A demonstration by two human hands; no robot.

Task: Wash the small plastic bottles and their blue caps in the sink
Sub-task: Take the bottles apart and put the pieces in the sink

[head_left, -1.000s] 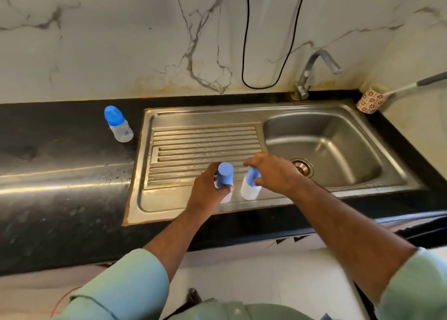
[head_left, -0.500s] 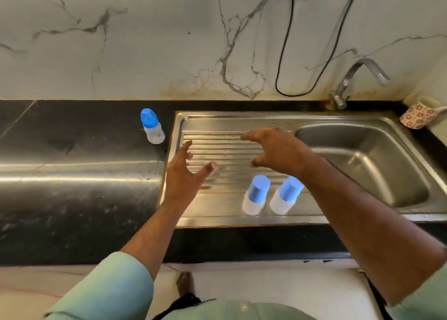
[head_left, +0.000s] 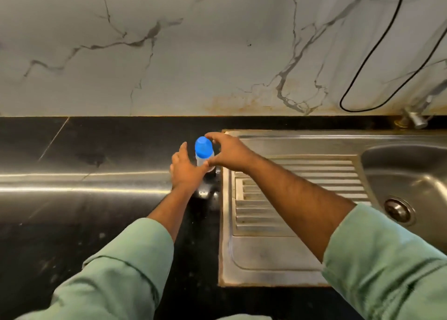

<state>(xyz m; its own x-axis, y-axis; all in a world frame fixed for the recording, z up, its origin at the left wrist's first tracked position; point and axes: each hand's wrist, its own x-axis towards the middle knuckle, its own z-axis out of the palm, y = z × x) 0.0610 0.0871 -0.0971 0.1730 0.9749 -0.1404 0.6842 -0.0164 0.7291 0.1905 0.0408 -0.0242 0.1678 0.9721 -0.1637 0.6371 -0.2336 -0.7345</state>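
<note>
Our grip is not closed on anything that we can be sure of: the left hand reaches in with its fingers fairly straight, the thumb side at the clear body of the bottle, and we cannot tell whether it presses the plastic or only stands beside it. The right hand arches over from the sink side, forefinger curved past the far side of the blue cap and thumb low at the bottle's near side, the span wide and not yet pinched shut as far as we can judge.

The bottle stands upright on the black desk, just beside the left rim of the steel sink, near its far left corner. The cap sits on top of it.

As for progress, we judge the washing itself has hardly begun. This bottle is capped and off the steel, no water runs that we can see, and the ribbed draining board right of the bottle looks bare. The basin with its drain lies well to the right of the bottle, and the tap is only partly in view at the far right. What is left, in our view: take hold of this bottle, bring it over the steel, get the cap off, then rinse both parts. No other bottle shows here.
</note>
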